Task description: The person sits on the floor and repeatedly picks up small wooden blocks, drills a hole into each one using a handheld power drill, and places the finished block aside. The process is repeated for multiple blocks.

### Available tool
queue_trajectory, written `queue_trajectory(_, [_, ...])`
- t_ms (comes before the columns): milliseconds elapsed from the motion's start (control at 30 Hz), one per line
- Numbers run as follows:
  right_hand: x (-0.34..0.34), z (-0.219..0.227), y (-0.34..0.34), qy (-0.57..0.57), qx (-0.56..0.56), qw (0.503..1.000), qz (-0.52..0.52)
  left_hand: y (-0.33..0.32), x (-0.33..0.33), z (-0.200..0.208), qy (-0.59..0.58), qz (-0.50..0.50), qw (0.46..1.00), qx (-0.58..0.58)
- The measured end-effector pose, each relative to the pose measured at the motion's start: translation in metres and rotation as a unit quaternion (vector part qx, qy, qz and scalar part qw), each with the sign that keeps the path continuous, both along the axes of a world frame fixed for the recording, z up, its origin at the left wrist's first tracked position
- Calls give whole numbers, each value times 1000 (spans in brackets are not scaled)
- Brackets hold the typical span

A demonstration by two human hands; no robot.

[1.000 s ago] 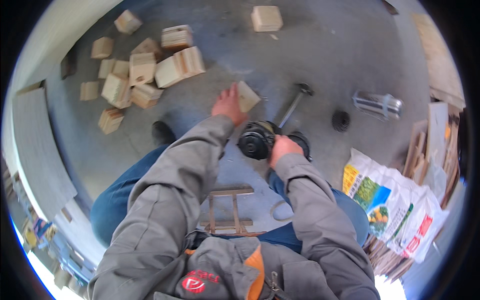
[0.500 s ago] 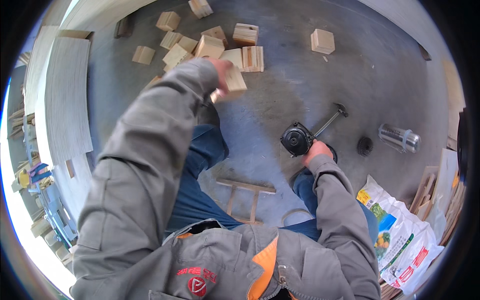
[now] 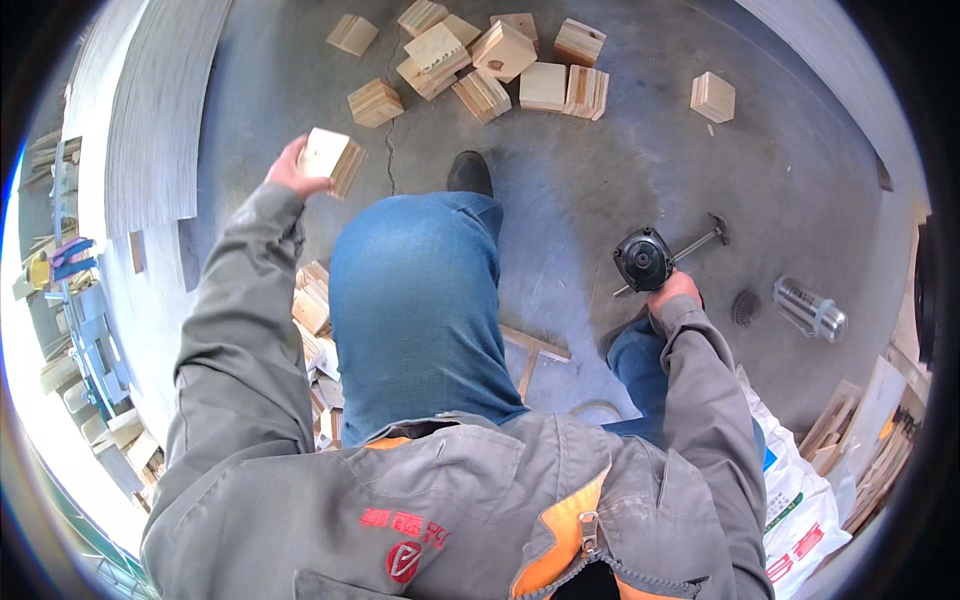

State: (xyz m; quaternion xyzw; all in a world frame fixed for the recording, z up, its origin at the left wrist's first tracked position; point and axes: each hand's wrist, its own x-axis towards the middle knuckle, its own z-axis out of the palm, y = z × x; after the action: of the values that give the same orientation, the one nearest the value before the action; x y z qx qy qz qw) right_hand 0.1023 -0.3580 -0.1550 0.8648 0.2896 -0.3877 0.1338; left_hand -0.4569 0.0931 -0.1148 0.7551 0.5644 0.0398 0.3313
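Observation:
Out to the left, my left hand (image 3: 296, 168) is closed on a wooden block (image 3: 325, 153), raised in the air with its pale flat face up. On the right, my right hand (image 3: 674, 290) grips a black nail gun (image 3: 643, 259), seen from above with its round bolted cap showing; its lower part is hidden. A hammer (image 3: 712, 232) lies on the floor just past the nail gun. Several more wooden blocks (image 3: 543, 86) lie in a loose group ahead of my feet.
One block (image 3: 713, 98) lies apart at the far right. Beside my right arm are a dark ribbed coil (image 3: 745, 308), a steel flask (image 3: 810, 309) and a white printed sack (image 3: 800, 500). Wood pieces (image 3: 312, 300) are heaped by my left leg; a board stack (image 3: 165, 110) stands left.
My left hand has swung left from the block group, carrying a block. My left knee has come up into view. The right hand still holds the nail gun as the view shifts.

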Motion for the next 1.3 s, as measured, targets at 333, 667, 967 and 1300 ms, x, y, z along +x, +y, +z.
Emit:
queue_trajectory(333, [-11, -5, -3, -22, 23, 998, 44, -140, -109, -83, 73, 153, 982, -83])
queue_trajectory(667, [-10, 1, 6, 4, 19, 1000, 16, -190, -98, -76, 181, 133, 970, -93])
queue_trajectory(967, [-1, -5, -4, -14, 8, 1000, 17, -141, -177, -71, 181, 264, 947, -15])
queue_trajectory(1300, [-7, -10, 5, -8, 11, 1000, -6, -127, -221, -64, 259, 350, 899, 34])
